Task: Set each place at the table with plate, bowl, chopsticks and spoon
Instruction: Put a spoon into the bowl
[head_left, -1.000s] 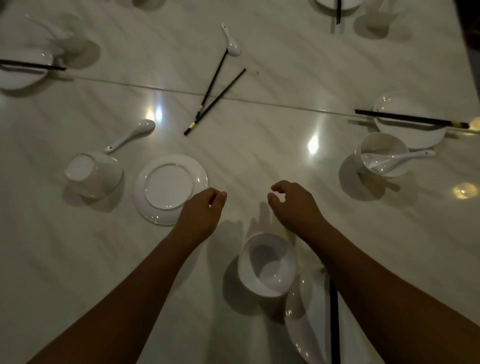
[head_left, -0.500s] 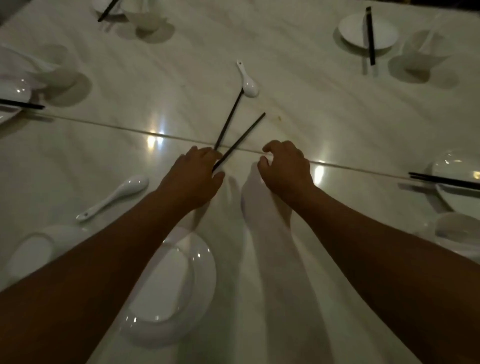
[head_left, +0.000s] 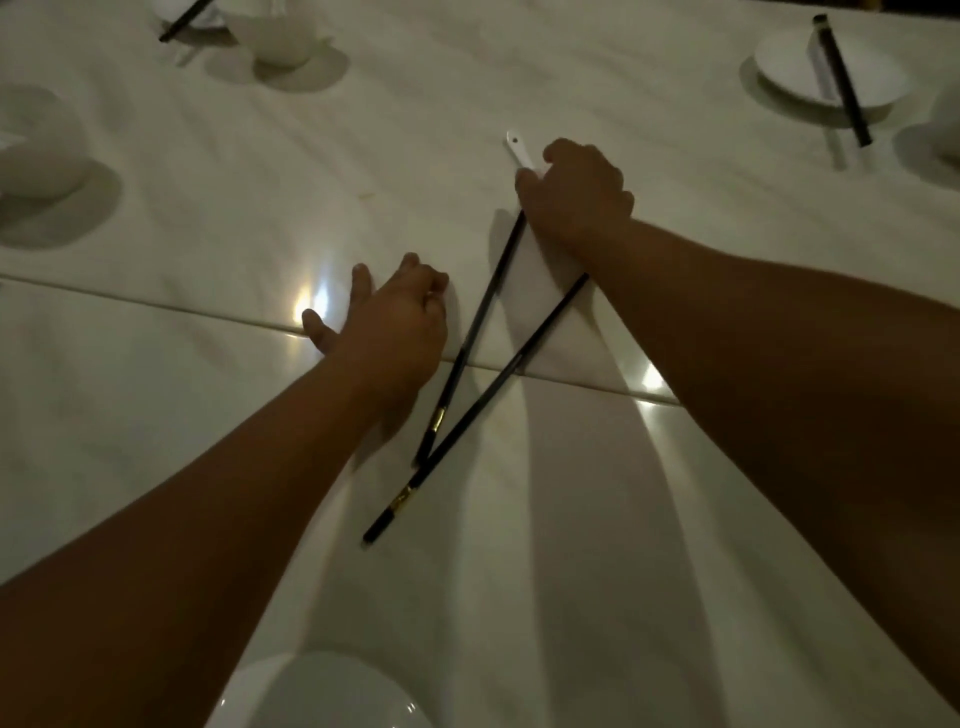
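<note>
**Spoon in hand, chopsticks next**

Left hand (head_left: 384, 322): loose, fingers spread flat on pale marble table (head_left: 208, 208), holding nothing. Just right of it: two black gold-banded chopsticks (head_left: 462, 358), splayed in a V between the hands, long axes running away toward right wrist, banded ends nearest left forearm. Right hand (head_left: 576, 192): farther out, curled round small white ceramic spoon (head_left: 519, 150), handle poking past fingers. Probably a left-hand pickup.

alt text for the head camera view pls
A person's right hand curls over a white spoon on a pale table, at the far tip of one of two black chopsticks that lie crossed. The left hand rests with fingers spread on the table beside them; a white plate shows at the near edge.
</note>
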